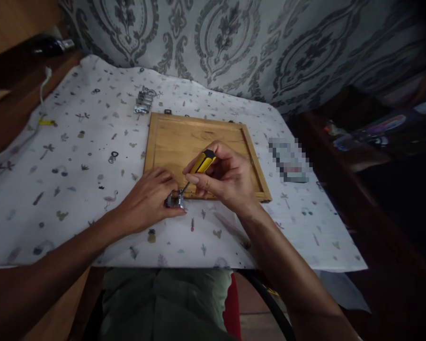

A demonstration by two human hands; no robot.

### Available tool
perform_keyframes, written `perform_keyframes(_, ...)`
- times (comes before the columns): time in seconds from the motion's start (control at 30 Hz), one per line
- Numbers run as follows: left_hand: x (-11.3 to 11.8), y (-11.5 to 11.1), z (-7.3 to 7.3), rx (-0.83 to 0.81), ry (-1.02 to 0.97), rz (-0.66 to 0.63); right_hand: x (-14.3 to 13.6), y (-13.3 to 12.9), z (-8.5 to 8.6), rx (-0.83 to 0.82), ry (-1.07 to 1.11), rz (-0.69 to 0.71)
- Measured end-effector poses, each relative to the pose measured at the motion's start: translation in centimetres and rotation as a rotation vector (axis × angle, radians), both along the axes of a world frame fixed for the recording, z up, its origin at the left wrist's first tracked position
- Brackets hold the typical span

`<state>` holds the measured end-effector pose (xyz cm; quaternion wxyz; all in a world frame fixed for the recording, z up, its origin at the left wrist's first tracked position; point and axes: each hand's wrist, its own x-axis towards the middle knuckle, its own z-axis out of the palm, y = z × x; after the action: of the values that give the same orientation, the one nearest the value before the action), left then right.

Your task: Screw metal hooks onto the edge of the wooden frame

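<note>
My right hand (225, 176) grips a yellow and black screwdriver (203, 162), its shaft slanting down to the left. The tip meets a silver metal hinge (178, 201) at the near edge of a wooden panel (199, 135). My left hand (152, 196) is closed around the hinge from the left, thumb below it and fingers resting on the panel's edge. The panel lies flat and has a raised frame. Whether a screw sits under the tip is too small to tell.
A small group of silver metal hinges (144, 100) lies behind the panel's left corner. A blurred-out grey object (290, 161) is to the right. A patterned cloth (74, 166) covers the table, with a patterned curtain (227, 42) behind. At left are a cable (42, 90) and a yellow piece (47, 122).
</note>
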<state>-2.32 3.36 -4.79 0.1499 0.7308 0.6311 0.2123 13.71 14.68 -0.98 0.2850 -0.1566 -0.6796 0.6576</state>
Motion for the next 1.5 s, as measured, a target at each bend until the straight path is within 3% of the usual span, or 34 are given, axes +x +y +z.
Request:
perform_keyframes(0.17, -0.1, 0.0, -0.2, 0.041, 0.002, -0.018, 0.4, 0.6, 0.0, 0.034, -0.006, 0.086)
perform_keyframes(0.37, -0.2, 0.1, -0.2, 0.033, -0.003, -0.019, 0.1, 0.7, 0.0, 0.042, -0.047, 0.02)
perform_keyframes(0.63, -0.2, 0.1, -0.1, 0.07, 0.026, -0.03, 0.0, 0.9, -0.2, -0.002, 0.049, 0.169)
perform_keyframes(0.87, -0.2, 0.0, 0.0, 0.09, 0.021, -0.038, 0.3, 0.7, -1.0, -0.091, 0.058, 0.045)
perform_keyframes(1.13, -0.4, 0.0, 0.0, 0.063, -0.001, -0.029, 0.8, 0.9, -1.0, -0.084, 0.074, 0.173)
perform_keyframes(1.37, -0.4, 0.0, -0.3, 0.073, 0.001, -0.022, 0.7, 0.7, -1.7, -0.14, 0.05, 0.045)
perform_keyframes(1.5, -0.4, 0.1, -0.4, 0.054, -0.004, -0.016, 0.8, 0.8, -1.9, -0.161, 0.059, 0.097)
